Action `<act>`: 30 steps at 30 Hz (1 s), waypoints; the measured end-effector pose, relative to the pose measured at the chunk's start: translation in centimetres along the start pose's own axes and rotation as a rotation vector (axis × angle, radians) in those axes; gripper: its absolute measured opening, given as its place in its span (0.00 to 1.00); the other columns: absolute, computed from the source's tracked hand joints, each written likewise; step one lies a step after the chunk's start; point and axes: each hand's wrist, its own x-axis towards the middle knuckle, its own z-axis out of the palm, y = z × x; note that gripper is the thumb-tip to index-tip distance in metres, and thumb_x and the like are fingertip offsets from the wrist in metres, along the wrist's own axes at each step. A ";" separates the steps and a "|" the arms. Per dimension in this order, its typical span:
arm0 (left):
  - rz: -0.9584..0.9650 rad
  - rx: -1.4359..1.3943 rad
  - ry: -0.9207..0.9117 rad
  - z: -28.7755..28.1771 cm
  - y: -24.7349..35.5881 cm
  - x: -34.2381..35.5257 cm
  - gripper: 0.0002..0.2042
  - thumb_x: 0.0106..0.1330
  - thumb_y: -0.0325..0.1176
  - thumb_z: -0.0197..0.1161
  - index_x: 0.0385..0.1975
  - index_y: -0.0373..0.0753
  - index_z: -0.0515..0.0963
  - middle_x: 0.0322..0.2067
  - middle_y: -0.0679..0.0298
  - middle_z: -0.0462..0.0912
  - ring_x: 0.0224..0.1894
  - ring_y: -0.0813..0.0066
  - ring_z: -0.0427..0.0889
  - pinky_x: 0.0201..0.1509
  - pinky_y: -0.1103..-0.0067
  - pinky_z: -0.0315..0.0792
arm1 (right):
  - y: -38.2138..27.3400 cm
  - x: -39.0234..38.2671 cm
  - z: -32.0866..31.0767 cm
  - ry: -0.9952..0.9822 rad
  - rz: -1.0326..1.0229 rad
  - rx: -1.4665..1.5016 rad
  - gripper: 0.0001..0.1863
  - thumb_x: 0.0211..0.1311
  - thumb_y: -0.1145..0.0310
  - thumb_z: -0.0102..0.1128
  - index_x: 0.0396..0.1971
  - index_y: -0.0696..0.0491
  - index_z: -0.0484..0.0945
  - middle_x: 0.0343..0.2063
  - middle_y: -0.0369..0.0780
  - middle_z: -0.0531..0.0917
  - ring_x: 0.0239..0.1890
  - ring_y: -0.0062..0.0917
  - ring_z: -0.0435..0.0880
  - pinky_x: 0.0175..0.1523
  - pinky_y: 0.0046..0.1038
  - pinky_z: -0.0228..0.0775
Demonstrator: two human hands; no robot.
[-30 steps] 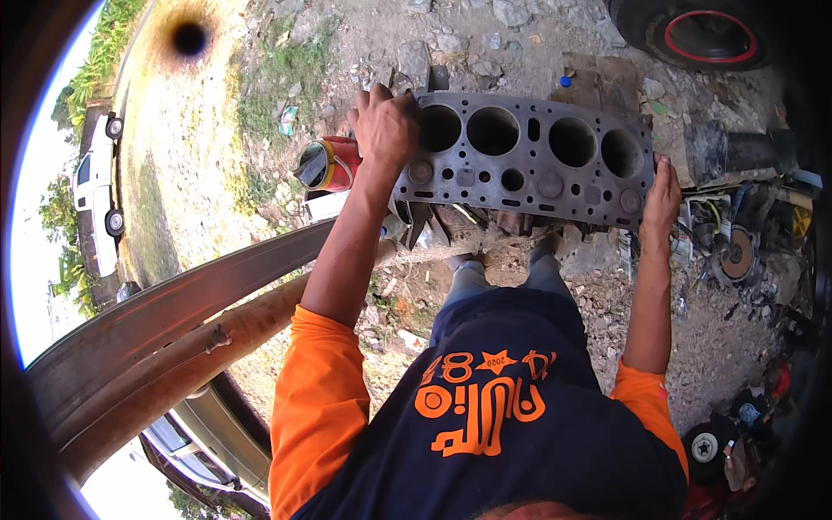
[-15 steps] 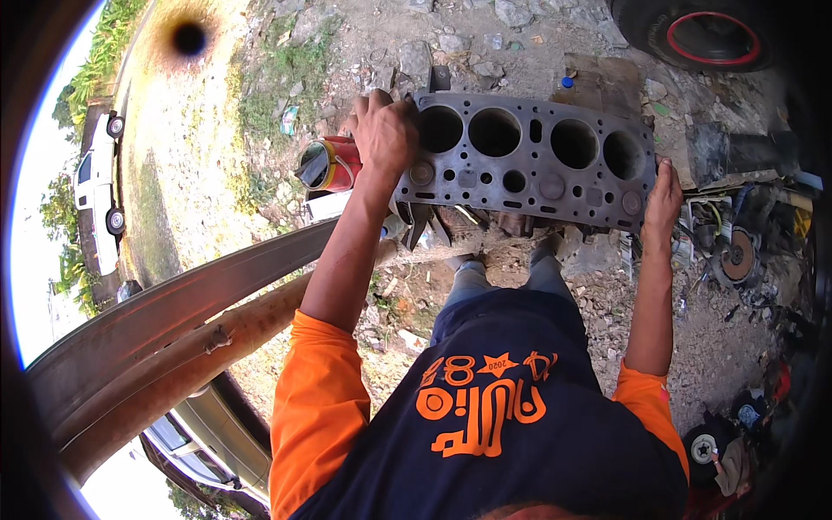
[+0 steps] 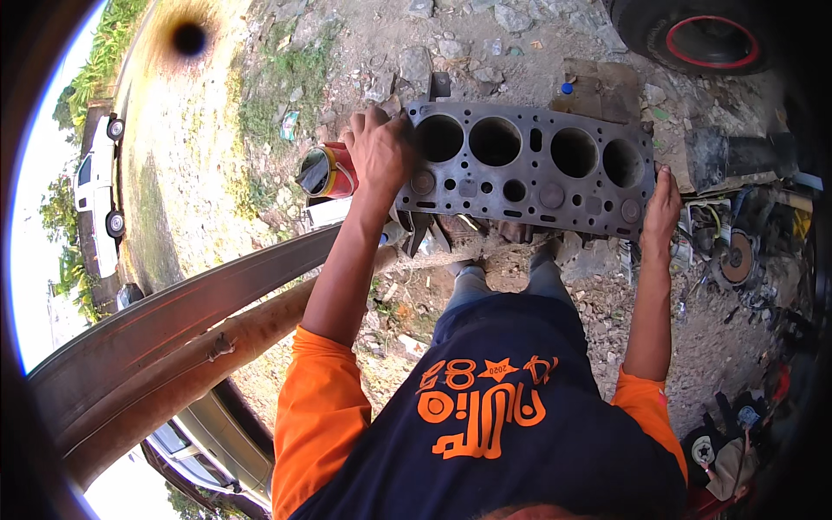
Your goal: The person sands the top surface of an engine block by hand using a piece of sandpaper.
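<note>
A grey engine block (image 3: 555, 184) lies in front of me, its flat top face showing a row of several large round bores with smaller holes along the near side. My left hand (image 3: 380, 149) is closed on its left end, fingers curled around the far left corner and partly blurred. At the opposite end, my right hand (image 3: 663, 208) grips the edge, the fingertips out of sight behind it. Beside my left wrist stands a red and yellow bucket (image 3: 340, 170) with something dark inside. Whatever supports the block is mostly hidden beneath it.
A long metal beam (image 3: 191, 303) and a rusty pipe (image 3: 186, 364) run in from the left. A tyre (image 3: 637, 35) with a red-rimmed wheel lies far right, near flat cardboard (image 3: 598, 91). Loose machine parts (image 3: 737, 258) crowd the right. Another person (image 3: 737, 459) is at lower right.
The engine block has shifted slightly toward me, its left end a little to the left. Both hands have stayed at its ends and moved with it.
</note>
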 end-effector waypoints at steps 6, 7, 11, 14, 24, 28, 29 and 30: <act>0.030 0.039 0.036 0.7 -0.7 1.5 0.10 0.68 0.42 0.64 0.39 0.51 0.91 0.46 0.57 0.80 0.55 0.53 0.74 0.58 0.56 0.66 | -0.2 0.2 0.2 -0.014 0.030 0.030 0.27 0.83 0.54 0.48 0.60 0.65 0.79 0.56 0.49 0.84 0.58 0.33 0.82 0.65 0.31 0.68; 0.065 0.057 0.058 0.9 -1.0 0.3 0.10 0.69 0.42 0.63 0.39 0.51 0.91 0.45 0.58 0.81 0.54 0.52 0.74 0.57 0.57 0.66 | -0.1 0.4 0.1 -0.016 0.002 0.020 0.27 0.83 0.54 0.48 0.60 0.65 0.79 0.56 0.49 0.84 0.58 0.33 0.81 0.65 0.31 0.68; 0.128 0.048 0.117 1.4 -0.8 -0.3 0.09 0.69 0.42 0.63 0.40 0.52 0.90 0.43 0.58 0.80 0.52 0.52 0.74 0.54 0.57 0.66 | 0.2 0.5 -0.3 -0.038 -0.032 -0.006 0.28 0.83 0.53 0.48 0.60 0.65 0.79 0.57 0.49 0.84 0.58 0.34 0.81 0.65 0.31 0.68; 0.133 0.089 0.020 1.3 -1.2 1.2 0.09 0.68 0.41 0.64 0.42 0.54 0.90 0.45 0.58 0.79 0.53 0.51 0.74 0.55 0.57 0.65 | 0.2 0.4 0.0 -0.045 0.011 0.011 0.28 0.83 0.53 0.48 0.60 0.65 0.79 0.57 0.49 0.84 0.59 0.34 0.81 0.66 0.31 0.68; 0.168 0.089 0.079 1.4 -1.2 1.2 0.10 0.67 0.41 0.66 0.44 0.54 0.90 0.45 0.58 0.80 0.53 0.52 0.74 0.56 0.56 0.66 | -0.1 0.1 0.1 -0.007 0.013 0.011 0.27 0.83 0.54 0.48 0.59 0.66 0.79 0.54 0.50 0.85 0.56 0.37 0.82 0.65 0.33 0.68; 0.141 0.002 0.025 -0.4 -0.5 0.6 0.08 0.68 0.41 0.66 0.40 0.51 0.89 0.45 0.58 0.79 0.52 0.51 0.75 0.56 0.57 0.67 | -0.2 0.0 0.1 -0.024 -0.044 -0.006 0.27 0.83 0.54 0.48 0.58 0.66 0.79 0.53 0.50 0.85 0.55 0.37 0.81 0.64 0.33 0.68; 0.128 0.014 0.002 -0.4 -0.4 1.2 0.08 0.68 0.41 0.66 0.39 0.50 0.89 0.45 0.58 0.79 0.52 0.51 0.75 0.56 0.57 0.67 | 0.0 0.0 0.0 -0.038 -0.033 -0.009 0.27 0.83 0.54 0.48 0.58 0.66 0.79 0.53 0.50 0.85 0.56 0.36 0.81 0.64 0.33 0.68; 0.146 0.036 0.017 0.3 -0.3 2.6 0.08 0.67 0.42 0.66 0.38 0.50 0.89 0.45 0.59 0.79 0.53 0.51 0.74 0.56 0.58 0.66 | 0.0 0.3 -0.1 -0.049 -0.028 -0.009 0.27 0.84 0.54 0.48 0.58 0.66 0.79 0.54 0.50 0.85 0.56 0.36 0.81 0.64 0.33 0.68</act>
